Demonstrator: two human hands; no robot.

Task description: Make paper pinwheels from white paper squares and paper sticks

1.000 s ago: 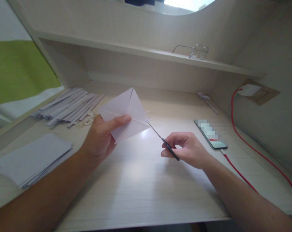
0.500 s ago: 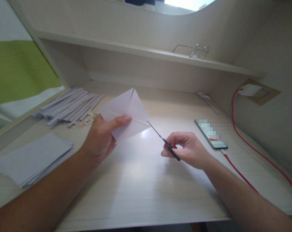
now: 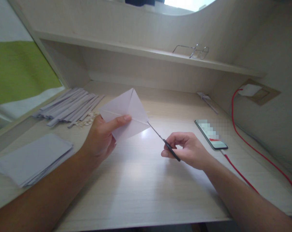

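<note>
My left hand pinches a folded white paper sheet above the desk, thumb laid along a crease on its near face, the other fingers hidden behind it. My right hand is closed around the black handles of a pair of scissors; I can't tell whether the blades themselves are parted or together, they read as one thin line. That line runs up and to the left from my right hand, its tip touching the paper's right corner, right where the crease ends. So the paper lies left and slightly beyond the scissors, with the crease and the blades on nearly one axis.

Further out, a stack of flat sheets lies by my left forearm, and a bundle of folded paper strips sits behind it. To the right lie a phone and its red cable; eyeglasses rest on the shelf.
</note>
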